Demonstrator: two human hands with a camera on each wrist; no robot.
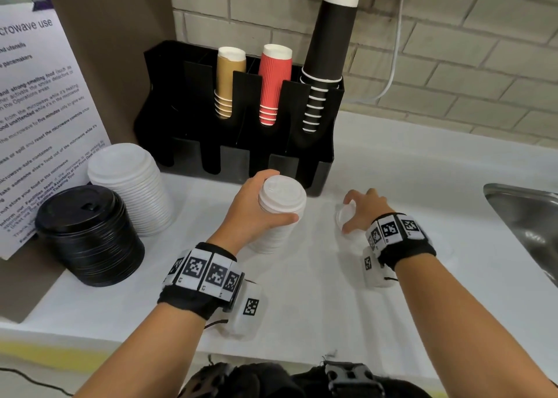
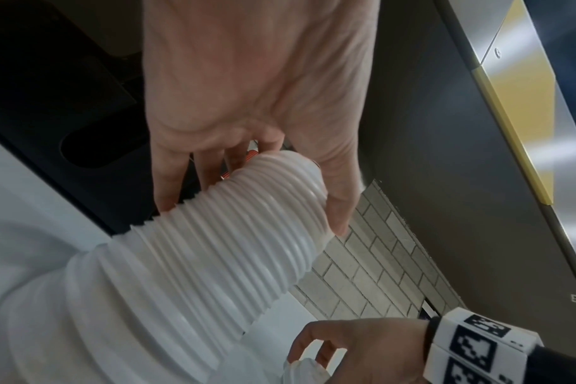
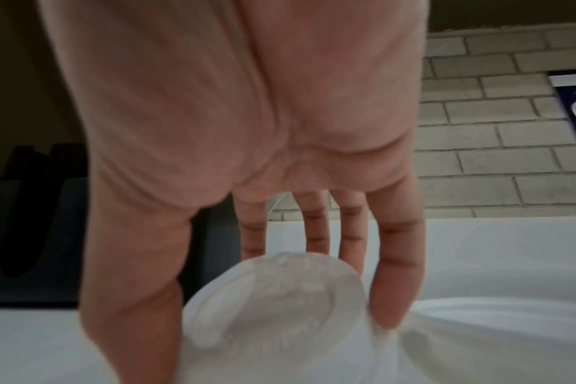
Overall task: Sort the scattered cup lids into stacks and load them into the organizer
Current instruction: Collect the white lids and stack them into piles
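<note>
My left hand (image 1: 265, 207) grips the top of a tall stack of small white lids (image 1: 280, 213) standing on the white counter, just in front of the black organizer (image 1: 229, 162). The ribbed side of that white lid stack (image 2: 234, 246) fills the left wrist view, with my left hand (image 2: 254, 181) curled around its upper end. To the right, my right hand (image 1: 359, 213) pinches a clear lid (image 1: 345, 216) tilted up off the counter. In the right wrist view the clear lid (image 3: 276, 298) sits between thumb and fingers (image 3: 395, 280) of my right hand (image 3: 247, 280).
A big stack of white lids (image 1: 129, 186) and a stack of black lids (image 1: 87, 234) stand at the left by a printed notice (image 1: 36, 119). The organizer holds tan cups (image 1: 229, 77), red cups (image 1: 273, 80) and black cups (image 1: 326, 56). A steel sink (image 1: 528, 222) lies right.
</note>
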